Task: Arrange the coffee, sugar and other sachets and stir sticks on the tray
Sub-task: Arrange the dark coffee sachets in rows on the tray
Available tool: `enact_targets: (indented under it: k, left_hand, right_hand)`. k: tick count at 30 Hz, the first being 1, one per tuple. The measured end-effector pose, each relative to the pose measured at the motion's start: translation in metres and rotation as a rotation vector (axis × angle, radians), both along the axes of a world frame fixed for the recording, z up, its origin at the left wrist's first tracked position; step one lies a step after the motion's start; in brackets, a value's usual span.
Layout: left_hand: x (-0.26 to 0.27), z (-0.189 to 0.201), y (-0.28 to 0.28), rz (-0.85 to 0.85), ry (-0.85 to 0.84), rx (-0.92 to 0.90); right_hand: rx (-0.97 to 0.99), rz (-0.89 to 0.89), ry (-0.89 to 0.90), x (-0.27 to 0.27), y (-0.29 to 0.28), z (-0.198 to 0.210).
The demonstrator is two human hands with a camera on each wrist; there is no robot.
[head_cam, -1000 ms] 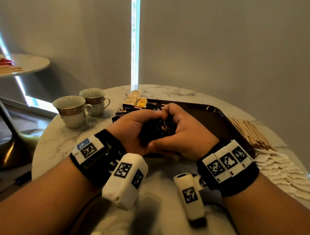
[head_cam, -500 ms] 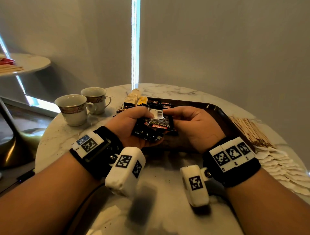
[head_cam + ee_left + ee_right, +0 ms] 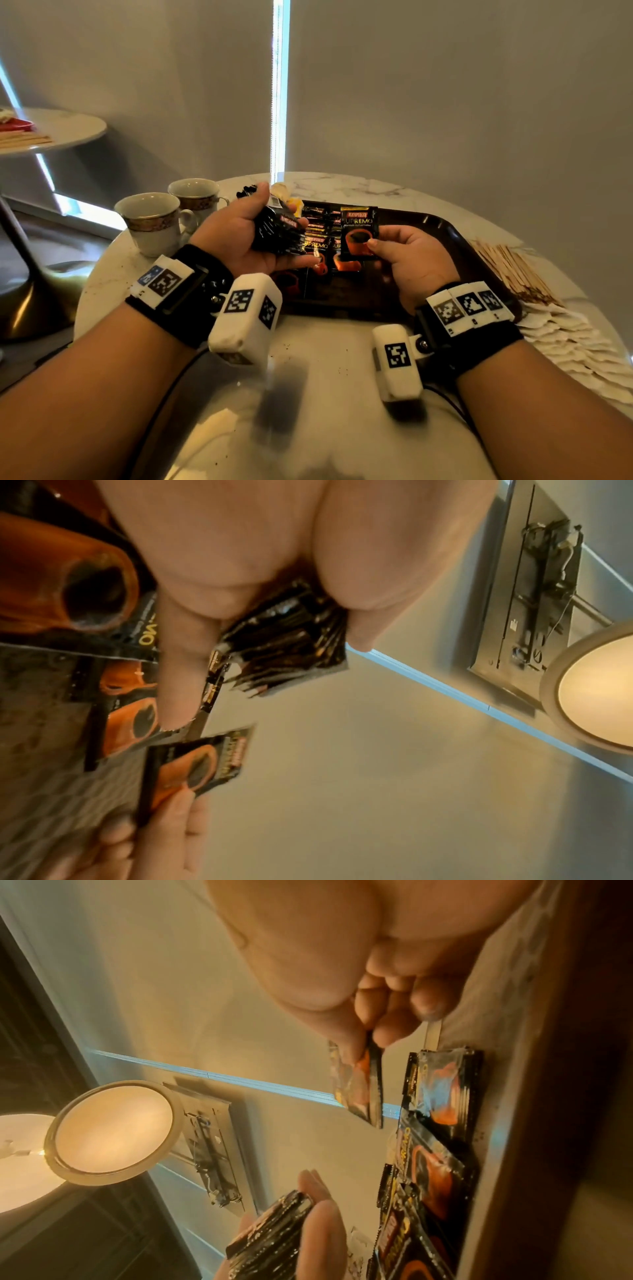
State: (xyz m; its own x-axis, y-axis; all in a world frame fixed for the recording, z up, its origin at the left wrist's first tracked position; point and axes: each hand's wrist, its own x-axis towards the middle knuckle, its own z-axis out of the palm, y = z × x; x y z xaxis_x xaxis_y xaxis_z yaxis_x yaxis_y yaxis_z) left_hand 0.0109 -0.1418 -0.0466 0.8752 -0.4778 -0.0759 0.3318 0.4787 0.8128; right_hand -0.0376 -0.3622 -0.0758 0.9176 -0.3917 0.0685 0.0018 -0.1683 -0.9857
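My left hand (image 3: 260, 236) grips a stack of black coffee sachets (image 3: 279, 233) above the left end of the dark tray (image 3: 455, 236). The stack (image 3: 291, 634) shows between its thumb and fingers in the left wrist view. My right hand (image 3: 404, 257) pinches one black coffee sachet (image 3: 358, 233) upright over the tray's middle; the same sachet (image 3: 363, 1085) hangs from its fingertips in the right wrist view. More coffee sachets (image 3: 320, 236) lie in rows on the tray. Wooden stir sticks (image 3: 513, 270) lie right of the tray, with white sachets (image 3: 575, 342) fanned out below them.
Two gold-banded cups (image 3: 154, 222) stand on the marble table (image 3: 325, 377) left of the tray. Pale and yellow sachets (image 3: 286, 193) lie at the tray's far left. A side table (image 3: 51, 130) stands at the far left. A grey wall rises behind.
My hands, joined on the stack a second ago, have parted. The left hand lifted up and left with the stack; the right hand pulled one sachet off and holds it upright.
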Motion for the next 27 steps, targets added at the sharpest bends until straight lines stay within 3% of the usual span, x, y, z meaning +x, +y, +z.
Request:
enact_targets:
  k: [4,9,27]
  left_hand:
    - [0.005,0.001,0.007,0.124,0.038,0.013]
    - [0.008,-0.002,0.009,0.118,0.078,0.029]
    - [0.007,-0.005,0.005,0.121,0.017,-0.045]
  right_hand:
    - [0.040,-0.005,0.112,0.003,-0.002,-0.001]
    - [0.101,0.002,0.201,0.006,-0.002,-0.003]
    - [-0.047,0.028,0.295,0.008,0.000,0.001]
